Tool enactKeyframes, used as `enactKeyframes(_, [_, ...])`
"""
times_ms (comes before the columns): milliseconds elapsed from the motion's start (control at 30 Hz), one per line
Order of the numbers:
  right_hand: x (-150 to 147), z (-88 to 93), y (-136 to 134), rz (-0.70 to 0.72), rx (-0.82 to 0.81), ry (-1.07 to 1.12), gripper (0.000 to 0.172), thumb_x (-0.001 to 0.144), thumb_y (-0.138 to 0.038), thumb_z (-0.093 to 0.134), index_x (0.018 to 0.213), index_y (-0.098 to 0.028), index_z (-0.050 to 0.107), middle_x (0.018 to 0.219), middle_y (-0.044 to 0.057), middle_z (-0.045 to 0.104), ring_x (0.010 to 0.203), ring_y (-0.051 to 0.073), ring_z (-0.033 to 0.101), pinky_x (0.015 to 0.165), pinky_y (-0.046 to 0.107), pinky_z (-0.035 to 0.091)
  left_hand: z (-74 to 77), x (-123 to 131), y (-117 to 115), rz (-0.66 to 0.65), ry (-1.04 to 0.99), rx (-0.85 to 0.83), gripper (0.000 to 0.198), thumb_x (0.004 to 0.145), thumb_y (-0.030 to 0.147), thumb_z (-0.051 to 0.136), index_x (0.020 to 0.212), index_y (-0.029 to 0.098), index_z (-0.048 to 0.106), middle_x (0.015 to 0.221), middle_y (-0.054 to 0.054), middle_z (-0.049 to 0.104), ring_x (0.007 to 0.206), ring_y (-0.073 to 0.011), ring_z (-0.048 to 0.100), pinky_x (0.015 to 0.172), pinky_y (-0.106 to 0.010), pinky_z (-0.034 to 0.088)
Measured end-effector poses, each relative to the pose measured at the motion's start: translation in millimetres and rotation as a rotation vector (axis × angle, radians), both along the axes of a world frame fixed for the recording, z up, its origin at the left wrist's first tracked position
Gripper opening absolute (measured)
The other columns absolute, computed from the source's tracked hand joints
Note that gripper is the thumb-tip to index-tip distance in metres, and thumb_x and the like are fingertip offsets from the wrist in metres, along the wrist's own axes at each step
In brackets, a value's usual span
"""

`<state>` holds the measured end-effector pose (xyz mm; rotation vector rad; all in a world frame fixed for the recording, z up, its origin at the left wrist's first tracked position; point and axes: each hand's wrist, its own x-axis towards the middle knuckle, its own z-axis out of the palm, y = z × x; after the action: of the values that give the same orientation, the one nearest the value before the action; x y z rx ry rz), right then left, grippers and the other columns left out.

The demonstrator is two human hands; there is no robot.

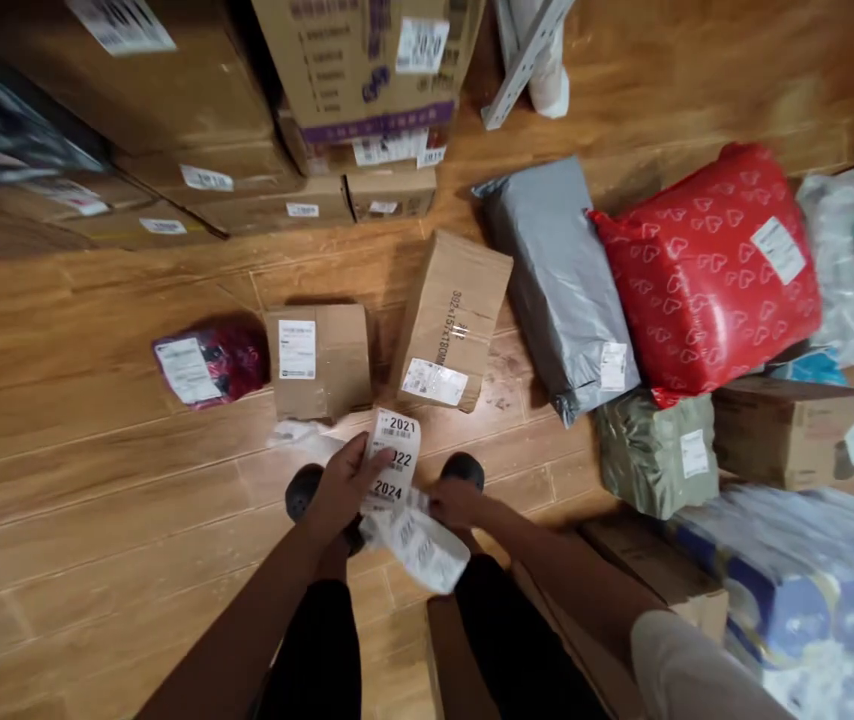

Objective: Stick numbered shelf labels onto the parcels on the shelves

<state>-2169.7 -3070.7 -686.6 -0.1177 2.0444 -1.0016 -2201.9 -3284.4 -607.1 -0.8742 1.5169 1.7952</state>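
Observation:
My left hand pinches a strip of printed number labels, its thumb lying across the middle label. "2021" and "2024" can be read on it. The rest of the strip hangs below in a loose, curled white length. My right hand is closed at the strip's right side, on its pale, blurred edge. Just ahead of my hands lie a small cardboard box with a white label and a longer cardboard box, tilted on the floor and labelled near its close end.
A dark red wrapped parcel lies to the left. On the right are a grey mailer bag, a red heart-patterned package and an olive parcel. Stacked cartons and a metal shelf leg stand ahead.

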Motion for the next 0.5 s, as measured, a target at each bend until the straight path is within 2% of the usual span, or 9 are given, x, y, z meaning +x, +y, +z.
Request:
enactKeyframes(33, [-12.8, -24.0, -0.3, -0.028, -0.033, 0.011, 0.022, 0.084, -0.037, 0.067, 0.079, -0.016, 0.070, 0.079, 0.006, 0.070, 0.077, 0.017, 0.065, 0.076, 0.031, 0.052, -20.7, -2.3, 0.8, -0.028, 0.014, 0.025, 0.042, 0.074, 0.049, 0.073, 0.099, 0.017, 0.061, 0.082, -0.002, 0.069, 0.068, -0.0154, 0.062, 0.060, -0.025, 0.051])
enactKeyframes(100, [-39.3, -57.7, -3.6, -0.193, -0.195, 0.040, 0.030, 0.094, -0.039, 0.050, 0.101, -0.018, 0.071, 0.096, 0.009, 0.071, 0.091, 0.020, 0.065, 0.082, 0.033, 0.051, -58.1, -3.1, 2.9, -0.080, 0.063, 0.066, 0.042, 0.077, 0.049, 0.069, 0.105, 0.017, 0.063, 0.091, -0.005, 0.070, 0.078, -0.0183, 0.064, 0.069, -0.028, 0.053])
enactKeyframes(167, [-60.1, -72.1, -8.5, -0.412, -0.459, 0.034, 0.042, 0.099, -0.044, 0.035, 0.124, -0.021, 0.061, 0.109, 0.009, 0.069, 0.102, 0.021, 0.064, 0.086, 0.036, 0.052, -91.6, -0.7, 5.2, -0.146, 0.126, 0.069, 0.040, 0.081, 0.048, 0.065, 0.108, 0.018, 0.065, 0.096, -0.006, 0.070, 0.083, -0.0191, 0.064, 0.074, -0.029, 0.052])
enactKeyframes(233, [-70.1, -75.8, -12.3, -0.480, -0.650, -0.004, 0.039, 0.095, -0.045, 0.047, 0.126, -0.024, 0.059, 0.111, 0.008, 0.068, 0.104, 0.022, 0.064, 0.089, 0.038, 0.052, -121.2, 2.3, 7.5, -0.207, 0.188, 0.027, 0.036, 0.085, 0.047, 0.062, 0.106, 0.018, 0.068, 0.093, -0.005, 0.070, 0.082, -0.0186, 0.063, 0.074, -0.028, 0.051])
enactKeyframes(300, [-69.5, -79.5, -13.6, -0.475, -0.667, 0.013, 0.033, 0.087, -0.039, 0.064, 0.117, -0.024, 0.064, 0.110, 0.007, 0.068, 0.102, 0.021, 0.064, 0.090, 0.037, 0.052, -145.6, 3.9, 9.5, -0.250, 0.237, -0.028, 0.032, 0.087, 0.045, 0.059, 0.101, 0.018, 0.070, 0.090, -0.005, 0.070, 0.080, -0.0180, 0.063, 0.072, -0.027, 0.050])
enactKeyframes(367, [-62.7, -88.7, -12.5, -0.491, -0.606, 0.036, 0.028, 0.083, -0.032, 0.069, 0.110, -0.023, 0.067, 0.108, 0.007, 0.068, 0.099, 0.020, 0.065, 0.089, 0.035, 0.052, -164.1, 3.4, 10.4, -0.296, 0.281, -0.052, 0.028, 0.087, 0.042, 0.059, 0.096, 0.019, 0.072, 0.093, -0.005, 0.070, 0.085, -0.0191, 0.064, 0.077, -0.028, 0.049])
enactKeyframes(433, [-55.3, -102.1, -11.0, -0.530, -0.581, 0.009, 0.027, 0.082, -0.030, 0.070, 0.108, -0.022, 0.066, 0.103, 0.006, 0.069, 0.095, 0.018, 0.066, 0.085, 0.033, 0.054, -178.0, 1.1, 9.2, -0.312, 0.268, -0.011, 0.027, 0.083, 0.039, 0.065, 0.101, 0.020, 0.072, 0.101, -0.006, 0.071, 0.093, -0.0210, 0.064, 0.083, -0.030, 0.049])
enactKeyframes(500, [-51.0, -115.7, -11.4, -0.556, -0.595, -0.028, 0.025, 0.081, -0.030, 0.071, 0.104, -0.021, 0.066, 0.097, 0.004, 0.069, 0.087, 0.016, 0.066, 0.079, 0.030, 0.055, -189.1, -2.5, 4.7, -0.296, 0.217, 0.054, 0.031, 0.079, 0.038, 0.071, 0.105, 0.021, 0.070, 0.102, -0.005, 0.071, 0.094, -0.0218, 0.064, 0.083, -0.030, 0.050])
